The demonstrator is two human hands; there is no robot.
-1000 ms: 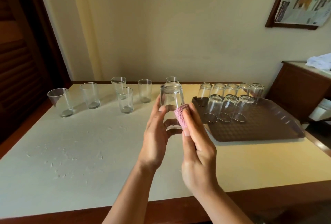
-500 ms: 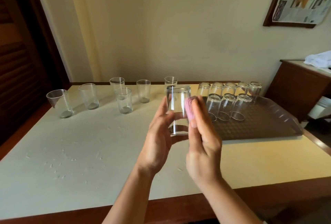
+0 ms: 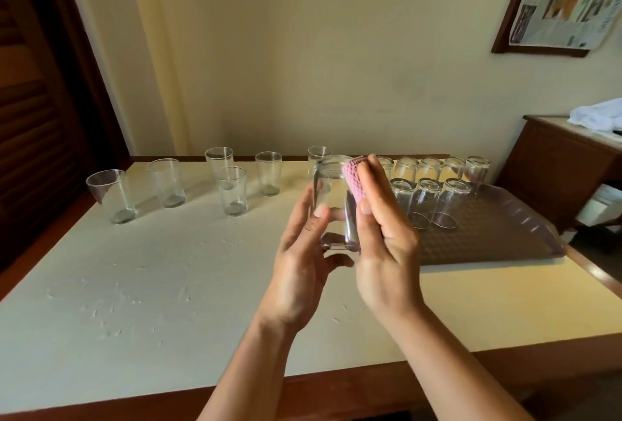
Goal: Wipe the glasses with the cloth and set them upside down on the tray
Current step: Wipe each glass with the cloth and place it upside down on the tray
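- Glass was held in the air above the table, between both hands, just left of the tray.
- It was steadied by the left hand, fingers curled around its side, probably so it could be turned.
- A pink cloth was pressed against its right side by the right hand, fingers closed over the cloth; wiping was judged under way.
- Eight wiped glasses had been set upside down on the tray.
- Six upright glasses were left waiting on the table.
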